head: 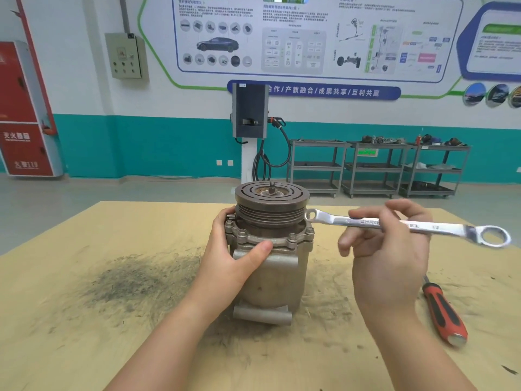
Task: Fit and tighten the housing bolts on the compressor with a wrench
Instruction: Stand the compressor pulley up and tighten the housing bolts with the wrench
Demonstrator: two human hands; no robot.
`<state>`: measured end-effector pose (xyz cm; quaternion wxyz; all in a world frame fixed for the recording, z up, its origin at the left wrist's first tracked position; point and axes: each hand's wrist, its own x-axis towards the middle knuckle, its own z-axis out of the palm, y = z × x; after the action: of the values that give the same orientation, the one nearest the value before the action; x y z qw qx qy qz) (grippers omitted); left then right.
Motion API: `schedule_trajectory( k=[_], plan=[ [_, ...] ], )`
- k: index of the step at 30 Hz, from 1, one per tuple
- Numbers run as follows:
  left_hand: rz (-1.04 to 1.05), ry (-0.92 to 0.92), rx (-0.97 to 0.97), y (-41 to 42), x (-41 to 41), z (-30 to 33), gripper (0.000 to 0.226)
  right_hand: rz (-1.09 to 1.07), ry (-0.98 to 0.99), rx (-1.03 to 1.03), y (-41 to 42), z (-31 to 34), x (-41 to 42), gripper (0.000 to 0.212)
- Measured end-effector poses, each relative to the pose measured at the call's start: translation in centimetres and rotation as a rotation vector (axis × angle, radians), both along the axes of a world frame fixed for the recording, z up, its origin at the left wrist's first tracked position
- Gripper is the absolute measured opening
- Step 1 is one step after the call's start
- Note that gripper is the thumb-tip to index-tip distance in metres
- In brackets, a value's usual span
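Note:
The grey metal compressor [277, 280] stands upright mid-table with its brown grooved pulley [272, 206] on top. Several housing bolts, such as one bolt [292, 237], sit around the flange below the pulley. My left hand [235, 258] grips the housing from the left, thumb across the front under the flange. My right hand [386, 249] holds a chrome double ring wrench [338, 220] by its shaft. The small ring end hovers just above the right-hand flange bolt [309, 230], beside the pulley. The large ring end [492, 236] sticks out to the right.
A screwdriver with a red and black handle [444, 311] lies on the table at the right. The tan wooden table [84, 320] has a dark grimy smear left of the compressor. Shelving carts [377, 167] and a charging post [249, 119] stand far behind.

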<state>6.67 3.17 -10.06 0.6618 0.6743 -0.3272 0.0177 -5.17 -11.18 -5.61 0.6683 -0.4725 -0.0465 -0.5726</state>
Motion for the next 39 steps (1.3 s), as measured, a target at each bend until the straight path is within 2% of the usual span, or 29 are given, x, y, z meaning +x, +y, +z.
schedule_trajectory(
  k=[2, 4, 6, 10, 18, 30, 35, 39],
  plan=[
    [0.003, 0.000, -0.003, 0.0, 0.0, 0.0, 0.066, 0.072, 0.049, 0.153, -1.0, 0.2, 0.1, 0.015],
    [0.007, 0.003, -0.005, -0.1, 0.0, 0.0, 0.069, 0.124, 0.066, 0.247, -1.5, 0.1, 0.5, 0.007],
    [0.009, 0.002, -0.006, -0.1, 0.0, 0.0, 0.069, 0.167, 0.077, 0.319, -1.9, 0.0, 0.8, 0.004],
    [0.006, 0.005, 0.002, 0.0, 0.0, 0.0, 0.065, 0.257, 0.096, 0.397, -2.5, 0.1, 0.9, 0.013],
    [0.008, 0.003, 0.009, 0.0, -0.1, 0.1, 0.062, 0.335, 0.241, 0.356, -3.5, -0.7, 1.7, 0.019],
    [0.012, 0.001, 0.010, 0.1, -0.1, 0.1, 0.059, 0.565, 0.182, 0.439, -4.0, -1.4, 2.0, 0.014],
    [0.002, 0.006, 0.015, 0.1, -0.1, 0.1, 0.064, 0.497, 0.168, 0.347, -4.6, -0.6, 1.5, 0.025],
    [0.005, 0.009, 0.009, 0.0, -0.1, 0.1, 0.066, 0.405, 0.188, 0.372, -4.4, -0.7, 1.5, 0.012]
  ],
)
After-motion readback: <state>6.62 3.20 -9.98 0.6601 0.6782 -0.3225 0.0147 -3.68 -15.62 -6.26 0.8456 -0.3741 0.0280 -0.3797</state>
